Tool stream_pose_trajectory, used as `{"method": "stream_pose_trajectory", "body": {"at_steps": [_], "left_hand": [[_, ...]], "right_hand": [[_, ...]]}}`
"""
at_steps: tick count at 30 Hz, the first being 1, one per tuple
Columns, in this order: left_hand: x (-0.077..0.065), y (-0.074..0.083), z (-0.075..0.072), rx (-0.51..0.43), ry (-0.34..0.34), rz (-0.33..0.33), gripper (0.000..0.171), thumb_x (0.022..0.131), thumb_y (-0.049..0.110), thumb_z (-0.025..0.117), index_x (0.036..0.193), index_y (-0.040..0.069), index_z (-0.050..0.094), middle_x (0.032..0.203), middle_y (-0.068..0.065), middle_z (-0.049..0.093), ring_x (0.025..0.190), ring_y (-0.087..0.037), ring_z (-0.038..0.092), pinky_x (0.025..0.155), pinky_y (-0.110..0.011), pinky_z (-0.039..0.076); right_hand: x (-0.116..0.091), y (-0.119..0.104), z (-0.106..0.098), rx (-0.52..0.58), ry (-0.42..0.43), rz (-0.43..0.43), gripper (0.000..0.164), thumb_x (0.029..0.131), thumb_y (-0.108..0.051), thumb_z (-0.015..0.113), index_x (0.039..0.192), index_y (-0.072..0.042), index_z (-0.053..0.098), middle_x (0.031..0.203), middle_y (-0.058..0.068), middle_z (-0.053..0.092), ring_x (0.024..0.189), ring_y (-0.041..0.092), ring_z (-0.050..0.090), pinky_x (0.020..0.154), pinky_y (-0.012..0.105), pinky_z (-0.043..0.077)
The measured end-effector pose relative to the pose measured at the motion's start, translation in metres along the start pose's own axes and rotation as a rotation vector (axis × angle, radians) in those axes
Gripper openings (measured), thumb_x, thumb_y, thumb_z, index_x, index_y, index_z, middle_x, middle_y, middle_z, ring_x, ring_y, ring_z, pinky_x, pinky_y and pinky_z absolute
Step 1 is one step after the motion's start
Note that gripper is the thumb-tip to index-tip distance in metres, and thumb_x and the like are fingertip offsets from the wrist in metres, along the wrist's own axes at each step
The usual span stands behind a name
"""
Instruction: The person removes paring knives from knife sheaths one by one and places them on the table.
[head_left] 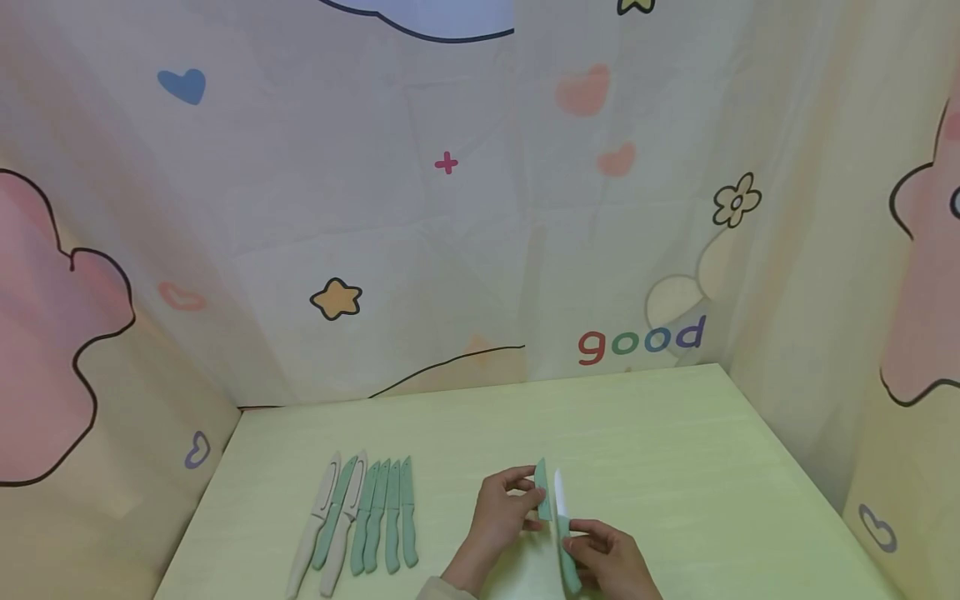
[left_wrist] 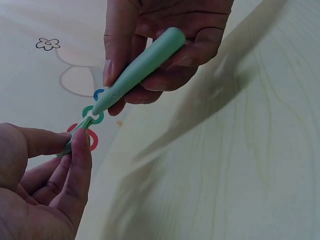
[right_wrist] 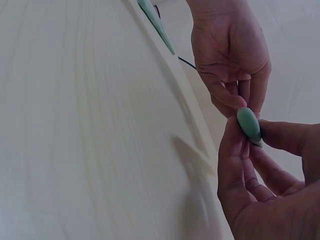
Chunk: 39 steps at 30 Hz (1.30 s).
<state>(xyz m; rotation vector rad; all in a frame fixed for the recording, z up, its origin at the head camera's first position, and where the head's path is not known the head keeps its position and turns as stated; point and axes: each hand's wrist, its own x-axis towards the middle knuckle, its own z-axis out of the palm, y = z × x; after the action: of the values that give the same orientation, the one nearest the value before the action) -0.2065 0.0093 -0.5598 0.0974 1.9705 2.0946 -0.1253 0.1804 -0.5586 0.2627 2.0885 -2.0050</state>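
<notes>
The left hand (head_left: 501,507) pinches the green sheath (head_left: 542,478); the right hand (head_left: 609,557) grips the green-handled knife (head_left: 564,531), both held above the table (head_left: 675,450). The sheath lies just left of the bare blade (head_left: 559,493), long axes roughly parallel, both tips pointing away from the person.

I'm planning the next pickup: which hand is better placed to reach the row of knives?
Probably the left hand: it is nearer the row of knives, with only a green sheath in its grip. The right hand is farther off and holds a knife, its blade bare.
</notes>
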Motion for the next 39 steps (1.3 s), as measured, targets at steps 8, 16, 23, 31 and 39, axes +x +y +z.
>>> {"method": "stream_pose_trajectory", "body": {"at_steps": [8,16,23,31,39], "left_hand": [[0.002,-0.004,0.002,-0.067,-0.002,0.004,0.040,0.085,0.006,0.072,0.122,-0.001,0.062,0.094,-0.014,0.060,0.077,-0.036,0.065,0.060,-0.034,0.062],[0.003,-0.005,0.003,-0.077,-0.007,-0.010,0.038,0.082,0.000,0.072,0.119,-0.004,0.063,0.090,-0.015,0.061,0.073,-0.033,0.065,0.061,-0.034,0.062],[0.005,-0.008,0.007,-0.061,-0.008,-0.005,0.042,0.076,-0.008,0.071,0.118,-0.008,0.063,0.091,-0.016,0.063,0.071,-0.023,0.066,0.066,-0.033,0.062],[0.008,-0.012,0.009,-0.003,-0.024,0.022,0.047,0.074,-0.010,0.070,0.120,-0.009,0.060,0.092,-0.017,0.068,0.073,-0.020,0.066,0.070,-0.035,0.062],[0.019,-0.012,0.013,0.240,0.081,0.014,0.032,0.077,0.003,0.076,0.108,-0.002,0.070,0.082,-0.003,0.073,0.065,-0.012,0.065,0.068,-0.026,0.059]], "right_hand": [[0.006,-0.002,-0.003,0.020,0.037,0.000,0.057,0.092,-0.032,0.066,0.134,0.003,0.049,0.095,0.015,0.072,0.080,0.028,0.066,0.058,0.037,0.061],[0.013,-0.006,-0.008,0.034,0.074,-0.003,0.056,0.092,-0.026,0.067,0.136,0.004,0.049,0.093,0.014,0.071,0.082,0.028,0.065,0.057,0.036,0.061],[0.021,-0.011,-0.012,0.040,0.087,0.015,0.055,0.088,-0.012,0.070,0.136,0.005,0.049,0.089,0.011,0.069,0.078,0.024,0.064,0.059,0.035,0.061],[0.032,-0.011,-0.017,0.025,0.045,-0.013,0.060,0.083,-0.001,0.071,0.136,0.009,0.046,0.094,0.014,0.067,0.074,0.025,0.065,0.062,0.035,0.061],[0.043,-0.017,-0.016,-0.014,0.125,-0.031,0.044,0.083,-0.001,0.070,0.124,0.010,0.057,0.097,0.018,0.069,0.081,0.024,0.063,0.065,0.033,0.061]]}}
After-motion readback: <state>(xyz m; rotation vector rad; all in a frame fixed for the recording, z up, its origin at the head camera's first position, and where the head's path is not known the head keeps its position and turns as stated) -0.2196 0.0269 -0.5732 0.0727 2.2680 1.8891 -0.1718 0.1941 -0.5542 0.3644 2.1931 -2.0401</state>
